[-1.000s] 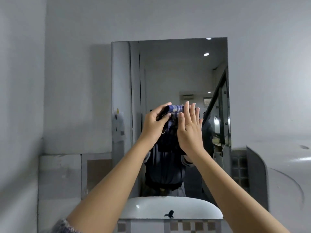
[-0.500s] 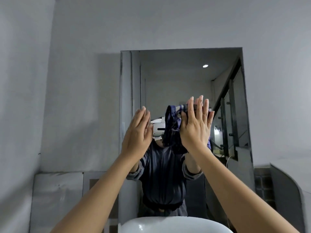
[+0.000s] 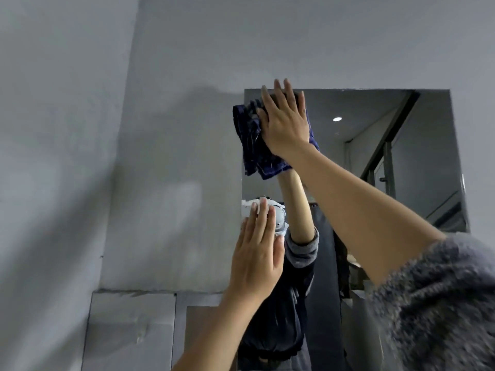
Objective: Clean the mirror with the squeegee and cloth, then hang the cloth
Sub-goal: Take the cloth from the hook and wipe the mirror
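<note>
A rectangular mirror (image 3: 401,162) hangs on the grey wall. My right hand (image 3: 284,121) presses a dark blue checked cloth (image 3: 250,145) flat against the mirror's top left corner, fingers spread upward. The cloth hangs down below my palm in folds. My left hand (image 3: 257,253) is lower, flat and open with fingers together, resting at the mirror's left edge. It holds nothing. No squeegee is in view.
The grey wall (image 3: 160,129) fills the left side and top. Below it a paler panel (image 3: 131,325) runs along the wall. The mirror reflects a stair railing, a ceiling light and a person in dark clothes.
My right hand has carried the cloth up and left to the mirror's top left corner. My left hand let go of the cloth earlier and now rests lower. The view tilted upward.
</note>
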Demonstrator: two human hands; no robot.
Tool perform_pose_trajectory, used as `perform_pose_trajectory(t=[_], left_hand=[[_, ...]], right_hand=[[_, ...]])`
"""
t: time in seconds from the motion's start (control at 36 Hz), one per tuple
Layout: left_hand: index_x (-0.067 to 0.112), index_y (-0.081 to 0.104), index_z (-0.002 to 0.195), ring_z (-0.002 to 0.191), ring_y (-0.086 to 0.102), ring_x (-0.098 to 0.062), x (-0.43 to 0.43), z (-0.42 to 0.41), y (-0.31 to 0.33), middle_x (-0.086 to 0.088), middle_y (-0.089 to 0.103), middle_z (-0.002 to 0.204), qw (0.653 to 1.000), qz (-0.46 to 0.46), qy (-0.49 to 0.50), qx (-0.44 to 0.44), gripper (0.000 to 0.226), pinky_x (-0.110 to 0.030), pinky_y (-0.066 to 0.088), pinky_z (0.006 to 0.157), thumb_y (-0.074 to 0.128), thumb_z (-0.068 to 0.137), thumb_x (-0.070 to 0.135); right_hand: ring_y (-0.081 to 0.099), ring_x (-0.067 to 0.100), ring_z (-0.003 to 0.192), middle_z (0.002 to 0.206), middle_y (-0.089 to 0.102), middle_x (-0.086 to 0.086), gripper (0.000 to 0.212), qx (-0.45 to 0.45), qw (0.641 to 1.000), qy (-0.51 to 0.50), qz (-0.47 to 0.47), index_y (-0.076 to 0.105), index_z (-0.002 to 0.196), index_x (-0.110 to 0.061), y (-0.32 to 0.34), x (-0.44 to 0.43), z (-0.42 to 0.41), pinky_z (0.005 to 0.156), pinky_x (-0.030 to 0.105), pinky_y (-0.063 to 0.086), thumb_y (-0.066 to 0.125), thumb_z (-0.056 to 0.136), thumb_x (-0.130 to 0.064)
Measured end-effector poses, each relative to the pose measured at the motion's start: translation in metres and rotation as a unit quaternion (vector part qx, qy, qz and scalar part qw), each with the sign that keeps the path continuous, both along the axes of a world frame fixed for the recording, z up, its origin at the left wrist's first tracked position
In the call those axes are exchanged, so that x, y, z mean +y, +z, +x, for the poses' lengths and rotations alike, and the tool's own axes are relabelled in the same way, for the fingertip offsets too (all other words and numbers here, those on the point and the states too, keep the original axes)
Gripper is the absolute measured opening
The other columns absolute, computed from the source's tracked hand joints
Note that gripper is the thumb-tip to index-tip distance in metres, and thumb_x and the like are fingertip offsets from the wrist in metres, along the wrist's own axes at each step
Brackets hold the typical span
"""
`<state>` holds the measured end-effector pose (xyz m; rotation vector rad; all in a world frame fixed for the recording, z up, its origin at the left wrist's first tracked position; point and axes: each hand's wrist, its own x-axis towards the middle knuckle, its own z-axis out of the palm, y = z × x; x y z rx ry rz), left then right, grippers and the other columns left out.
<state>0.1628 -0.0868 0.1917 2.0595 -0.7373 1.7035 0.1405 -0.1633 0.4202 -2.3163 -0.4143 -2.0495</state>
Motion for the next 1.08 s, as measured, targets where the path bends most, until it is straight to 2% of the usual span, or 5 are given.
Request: perform_pose_trajectory(t=[0.28, 0.5, 0.67, 0.86, 1.08], left_hand=[[0.008, 0.022, 0.144, 0.143, 0.013, -0.021, 0.000, 0.003, 0.000, -0.008, 0.017, 0.154, 0.999, 0.004, 0.020, -0.028, 0.058, -0.035, 0.020, 0.115, 0.044, 0.094, 0.025], [0.009, 0.020, 0.145, 0.144, 0.009, -0.020, 0.002, 0.005, 0.000, -0.008, 0.015, 0.155, 0.999, 0.014, 0.038, -0.021, 0.058, -0.034, 0.015, 0.117, 0.039, 0.094, 0.029], [0.008, 0.019, 0.145, 0.144, 0.008, -0.020, 0.001, 0.000, 0.001, -0.009, 0.015, 0.155, 0.999, 0.016, 0.041, -0.006, 0.056, -0.038, 0.018, 0.116, 0.029, 0.096, 0.033], [0.011, 0.016, 0.146, 0.144, 0.003, -0.017, 0.003, -0.011, -0.002, -0.007, 0.011, 0.156, 0.999, 0.030, 0.039, 0.020, 0.057, -0.031, 0.008, 0.117, 0.025, 0.095, 0.036], [0.016, 0.008, 0.147, 0.144, -0.001, -0.014, 0.015, -0.012, -0.014, -0.001, 0.002, 0.157, 0.997, 0.060, 0.035, 0.041, 0.059, -0.034, 0.015, 0.116, 0.028, 0.095, 0.036]], right_hand=[[-0.005, 0.020, 0.145, 0.158, 0.004, 0.005, 0.051, 0.003, 0.996, -0.025, -0.081, 0.011, 0.148, -0.019, 0.025, -0.019, -0.006, 0.117, 0.037, -0.004, 0.016, 0.101, -0.036], [-0.010, 0.019, 0.144, 0.158, -0.001, 0.003, 0.051, 0.018, 0.995, -0.030, 0.091, 0.005, 0.148, -0.021, 0.011, -0.160, -0.020, 0.116, 0.037, -0.008, 0.016, 0.100, -0.034], [-0.008, 0.025, 0.144, 0.158, 0.001, 0.008, 0.064, -0.001, 0.970, -0.034, 0.241, 0.005, 0.148, -0.015, -0.028, -0.232, -0.028, 0.116, 0.042, -0.006, 0.038, 0.093, -0.018], [-0.005, 0.028, 0.144, 0.157, 0.005, 0.010, 0.054, -0.022, 0.935, 0.000, 0.353, 0.012, 0.148, -0.013, -0.042, -0.197, -0.017, 0.115, 0.045, -0.007, 0.029, 0.097, -0.022], [-0.010, 0.024, 0.144, 0.158, 0.002, 0.008, 0.057, -0.017, 0.967, 0.051, 0.248, 0.011, 0.148, -0.013, -0.041, -0.101, -0.011, 0.115, 0.042, -0.010, 0.017, 0.099, -0.041]])
